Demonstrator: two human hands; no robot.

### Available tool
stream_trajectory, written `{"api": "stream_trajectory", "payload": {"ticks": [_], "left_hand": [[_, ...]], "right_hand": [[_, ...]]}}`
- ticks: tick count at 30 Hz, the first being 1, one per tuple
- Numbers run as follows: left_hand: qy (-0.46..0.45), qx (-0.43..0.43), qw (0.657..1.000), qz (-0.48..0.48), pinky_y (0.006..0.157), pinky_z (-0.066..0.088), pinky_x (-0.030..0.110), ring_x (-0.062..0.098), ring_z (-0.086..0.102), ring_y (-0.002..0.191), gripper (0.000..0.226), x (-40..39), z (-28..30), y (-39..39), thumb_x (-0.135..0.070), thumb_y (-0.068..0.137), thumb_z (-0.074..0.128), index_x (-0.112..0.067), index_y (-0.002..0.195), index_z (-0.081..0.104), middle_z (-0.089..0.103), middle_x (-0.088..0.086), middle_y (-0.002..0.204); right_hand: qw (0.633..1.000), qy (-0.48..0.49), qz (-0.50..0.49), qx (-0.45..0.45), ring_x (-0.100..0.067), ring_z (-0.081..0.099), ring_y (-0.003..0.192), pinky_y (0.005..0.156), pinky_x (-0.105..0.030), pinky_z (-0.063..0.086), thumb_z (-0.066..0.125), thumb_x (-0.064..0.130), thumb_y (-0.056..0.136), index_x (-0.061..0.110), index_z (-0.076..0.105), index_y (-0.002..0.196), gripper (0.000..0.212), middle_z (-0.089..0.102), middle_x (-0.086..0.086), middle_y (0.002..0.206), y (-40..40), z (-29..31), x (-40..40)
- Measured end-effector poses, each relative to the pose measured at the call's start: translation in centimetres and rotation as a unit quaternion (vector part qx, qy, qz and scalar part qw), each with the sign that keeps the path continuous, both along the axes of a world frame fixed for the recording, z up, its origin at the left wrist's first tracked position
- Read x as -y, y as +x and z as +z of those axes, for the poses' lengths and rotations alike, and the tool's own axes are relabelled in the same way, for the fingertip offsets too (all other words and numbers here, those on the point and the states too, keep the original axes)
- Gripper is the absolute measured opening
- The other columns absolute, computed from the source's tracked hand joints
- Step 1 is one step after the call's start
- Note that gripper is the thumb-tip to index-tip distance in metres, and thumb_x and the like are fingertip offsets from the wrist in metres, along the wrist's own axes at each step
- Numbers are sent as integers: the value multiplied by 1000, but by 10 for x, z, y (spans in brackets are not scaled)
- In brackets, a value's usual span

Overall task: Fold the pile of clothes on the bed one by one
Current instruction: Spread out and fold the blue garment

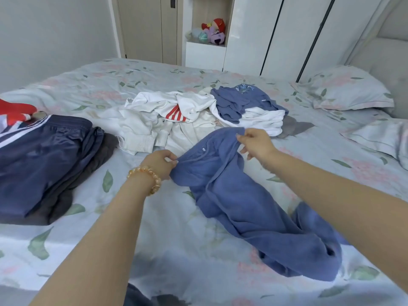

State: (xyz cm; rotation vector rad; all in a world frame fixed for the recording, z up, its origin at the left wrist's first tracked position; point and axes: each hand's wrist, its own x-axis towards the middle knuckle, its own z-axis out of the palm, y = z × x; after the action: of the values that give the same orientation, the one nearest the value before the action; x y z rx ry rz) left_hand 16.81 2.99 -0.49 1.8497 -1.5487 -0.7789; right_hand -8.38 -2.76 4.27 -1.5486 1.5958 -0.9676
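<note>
Pinching the waistband of blue trousers (242,202) in both grips, left hand (160,162) and right hand (257,143), legs trailing across the bed (88,89). Probably soft, light, floppy; best held by waistband corners.

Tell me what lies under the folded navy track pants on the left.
Under the navy track pants lies a dark grey garment, its edge showing along their right and near sides. The rest is covered, so what kind of garment it is cannot be told.
</note>
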Motion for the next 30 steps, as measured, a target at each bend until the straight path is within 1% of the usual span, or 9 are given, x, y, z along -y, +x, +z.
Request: {"api": "stream_trajectory", "payload": {"ticks": [3, 6, 10, 15, 19, 21, 23, 26, 30], "left_hand": [[30, 74, 997, 5, 55, 45, 25, 22, 59, 68, 8, -35, 15, 22, -21, 93, 55, -25, 93, 62, 61, 5, 80], [113, 64, 992, -3, 68, 54, 33, 23, 57, 67, 12, -63, 15, 43, -23, 93, 58, -17, 100, 67, 65, 13, 91], [221, 92, 970, -43, 63, 45, 25, 17, 48, 62, 18, -87, 21, 75, -23, 96, 55, -17, 110, 64, 60, 8, 84], [344, 99, 931, -67, 87, 55, 30, 9, 61, 79, 14, -110, 36, 113, -28, 91, 63, -29, 104, 66, 65, -2, 101], [387, 169, 905, -58, 85, 51, 28, 13, 62, 109, 25, -106, 24, 117, -29, 97, 53, -22, 121, 57, 64, 2, 120], [369, 208, 906, -14, 80, 55, 34, 24, 63, 106, 42, -88, 4, 129, -36, 70, 70, -24, 110, 65, 68, 5, 111], [322, 238, 916, 20, 80, 54, 44, 31, 65, 91, 56, -41, -59, 168, -43, 39, 64, -28, 92, 71, 69, 6, 97], [215, 251, 943, 33, 88, 48, 41, 30, 60, 95, 39, -36, -48, 142, -52, 74, 52, -17, 90, 62, 64, 8, 113], [95, 180, 978, 48, 100, 40, 37, 27, 50, 121, 46, -56, 7, 77, -39, 95, 52, -17, 135, 45, 51, 6, 134]], "right_hand": [[995, 33, -16, 91, -10, 59, 38, 33, -15, 35, 63, 6, 91, 15, 50, 74, 23, 55, -8, 80, -9, 35, -3], [984, 77, 21, 161, -16, 68, 56, 47, -20, 54, 63, -2, 89, 9, 57, 88, 13, 61, -8, 89, 6, 59, -7], [993, 14, 88, 72, -11, 56, 71, 64, -14, 53, 58, -6, 91, 4, 64, 94, 13, 58, -4, 78, 63, 67, -8], [984, 62, 163, 46, -18, 58, 89, 97, -31, 50, 56, -3, 92, -2, 65, 107, 18, 61, -10, 88, 156, 51, 1], [979, 38, 200, -20, -17, 58, 94, 98, -32, 50, 59, -2, 89, 1, 67, 109, 22, 61, -5, 87, 216, 17, 13], [975, 30, 214, -54, -18, 56, 94, 95, -31, 49, 59, -3, 88, -2, 68, 110, 23, 63, -3, 86, 234, -5, 18], [969, 41, 229, -84, -18, 55, 97, 92, -30, 48, 60, 0, 90, -4, 66, 112, 24, 67, -9, 100, 241, -28, 22], [956, 75, 262, -108, -22, 56, 113, 92, -27, 46, 60, 6, 92, 0, 60, 123, 32, 61, -11, 122, 234, -49, 22], [951, 64, 295, -67, -13, 51, 119, 91, -17, 44, 58, 6, 94, 7, 52, 135, 42, 53, -1, 133, 202, -36, 10]]}}
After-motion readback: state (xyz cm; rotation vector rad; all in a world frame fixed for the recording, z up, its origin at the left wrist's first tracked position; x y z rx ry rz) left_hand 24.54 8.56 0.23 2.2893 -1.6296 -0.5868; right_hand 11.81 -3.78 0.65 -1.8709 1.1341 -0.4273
